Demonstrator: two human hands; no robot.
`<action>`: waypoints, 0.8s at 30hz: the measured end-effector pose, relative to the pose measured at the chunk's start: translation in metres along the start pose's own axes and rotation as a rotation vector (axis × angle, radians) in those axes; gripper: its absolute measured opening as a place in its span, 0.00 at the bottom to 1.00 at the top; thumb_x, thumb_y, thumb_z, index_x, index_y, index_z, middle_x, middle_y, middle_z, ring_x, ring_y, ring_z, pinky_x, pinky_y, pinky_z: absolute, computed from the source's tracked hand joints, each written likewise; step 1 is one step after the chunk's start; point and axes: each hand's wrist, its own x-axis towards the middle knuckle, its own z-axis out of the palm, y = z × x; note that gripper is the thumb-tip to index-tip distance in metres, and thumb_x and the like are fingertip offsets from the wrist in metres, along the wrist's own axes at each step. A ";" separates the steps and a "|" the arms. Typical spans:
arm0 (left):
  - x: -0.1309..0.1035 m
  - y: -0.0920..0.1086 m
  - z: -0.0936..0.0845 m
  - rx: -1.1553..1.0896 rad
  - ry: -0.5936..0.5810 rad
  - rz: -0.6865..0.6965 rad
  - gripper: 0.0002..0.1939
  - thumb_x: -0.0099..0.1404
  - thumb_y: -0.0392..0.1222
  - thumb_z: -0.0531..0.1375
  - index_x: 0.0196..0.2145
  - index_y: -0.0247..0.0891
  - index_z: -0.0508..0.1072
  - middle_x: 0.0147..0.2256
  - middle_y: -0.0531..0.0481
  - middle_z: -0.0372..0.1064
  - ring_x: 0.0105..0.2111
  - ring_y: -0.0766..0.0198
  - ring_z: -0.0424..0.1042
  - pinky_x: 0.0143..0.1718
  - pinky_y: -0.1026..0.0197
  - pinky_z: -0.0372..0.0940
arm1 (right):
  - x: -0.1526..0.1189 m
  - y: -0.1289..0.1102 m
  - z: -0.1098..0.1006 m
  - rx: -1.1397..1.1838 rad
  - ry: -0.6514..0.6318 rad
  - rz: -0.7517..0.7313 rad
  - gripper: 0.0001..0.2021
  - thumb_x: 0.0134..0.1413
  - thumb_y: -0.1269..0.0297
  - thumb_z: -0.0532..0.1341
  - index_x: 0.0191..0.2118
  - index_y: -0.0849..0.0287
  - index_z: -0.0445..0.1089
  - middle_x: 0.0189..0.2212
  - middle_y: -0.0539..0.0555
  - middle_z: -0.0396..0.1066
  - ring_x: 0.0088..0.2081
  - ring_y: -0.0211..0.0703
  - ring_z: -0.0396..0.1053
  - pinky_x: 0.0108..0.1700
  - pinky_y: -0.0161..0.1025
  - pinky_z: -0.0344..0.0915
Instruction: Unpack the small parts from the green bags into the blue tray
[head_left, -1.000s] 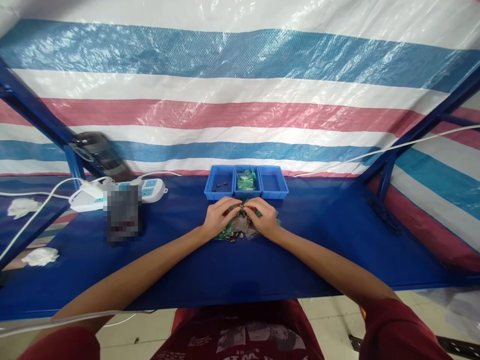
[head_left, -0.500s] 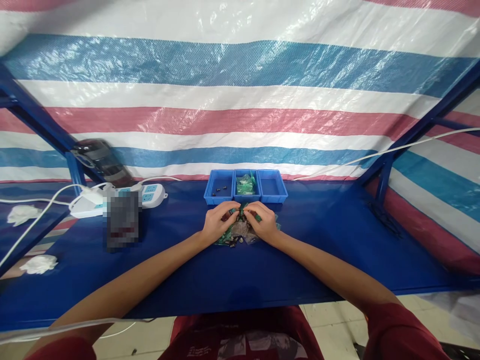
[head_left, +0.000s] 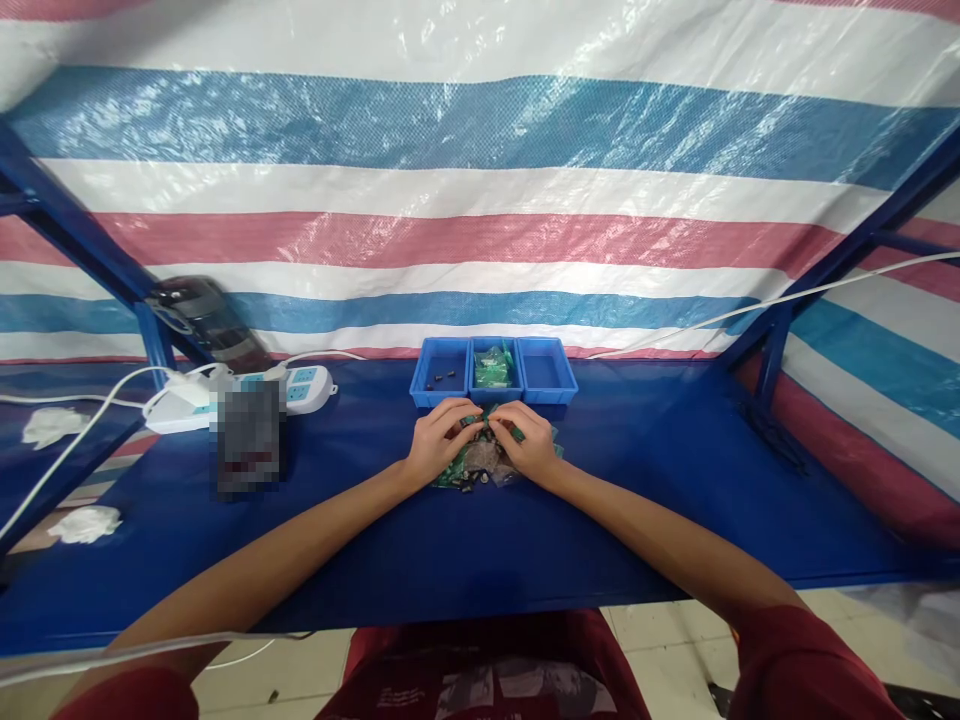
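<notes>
Left hand [head_left: 439,442] and right hand [head_left: 531,442] still nearly met over parts pile [head_left: 480,462]; both grips pinched small green item [head_left: 487,411]; blue bins [head_left: 495,395] beyond stayed put.

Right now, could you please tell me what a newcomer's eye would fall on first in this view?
Most likely the red, white and blue striped sheet, which fills the background behind the blue table. Next would probably be the left hand and right hand, nearly meeting over a pile of small parts and clear plastic near the table's middle, just in front of three blue trays.
</notes>
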 end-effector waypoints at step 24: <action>0.002 0.003 -0.007 -0.033 -0.069 -0.032 0.16 0.72 0.40 0.46 0.32 0.36 0.70 0.29 0.47 0.69 0.30 0.65 0.69 0.33 0.63 0.64 | 0.001 -0.003 0.000 0.007 0.003 0.004 0.09 0.61 0.65 0.53 0.37 0.58 0.70 0.32 0.56 0.72 0.30 0.39 0.69 0.33 0.36 0.68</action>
